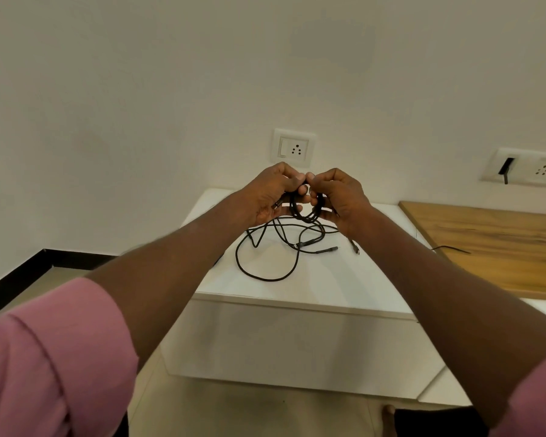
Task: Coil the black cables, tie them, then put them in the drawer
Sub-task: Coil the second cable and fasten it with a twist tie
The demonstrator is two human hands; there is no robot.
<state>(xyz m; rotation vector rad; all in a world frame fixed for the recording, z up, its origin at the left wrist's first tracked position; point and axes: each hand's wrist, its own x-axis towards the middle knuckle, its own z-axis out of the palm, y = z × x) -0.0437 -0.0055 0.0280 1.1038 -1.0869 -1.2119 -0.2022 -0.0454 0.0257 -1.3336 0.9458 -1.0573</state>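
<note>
**2 hands on 1 small cable coil**

Your left hand [270, 193] and your right hand [338, 197] are close together, up above the white cabinet [297, 298]. Their fingertips almost touch at the top. Between them you hold a small black cable coil [306, 211]. The fingers of both hands are curled round it, the left hand on the coil's left side and the right hand on its right side. The bottom of the coil peeks out below your fingers.

More black cables [275, 257] lie loose on top of the cabinet, right under your hands. They make 1 big loop near the front and a messy tangle farther back. A few plug ends [327, 249] poke out to the right of the tangle. You cannot tell if the loose cables join the coil in your hands.

A wall socket [293, 148] sits on the wall just behind your hands. A wooden board [501, 244] lies to the right of the cabinet, with a thin black wire [451, 248] on its near edge. Your pink sleeves [44, 357] show at the bottom corners.
</note>
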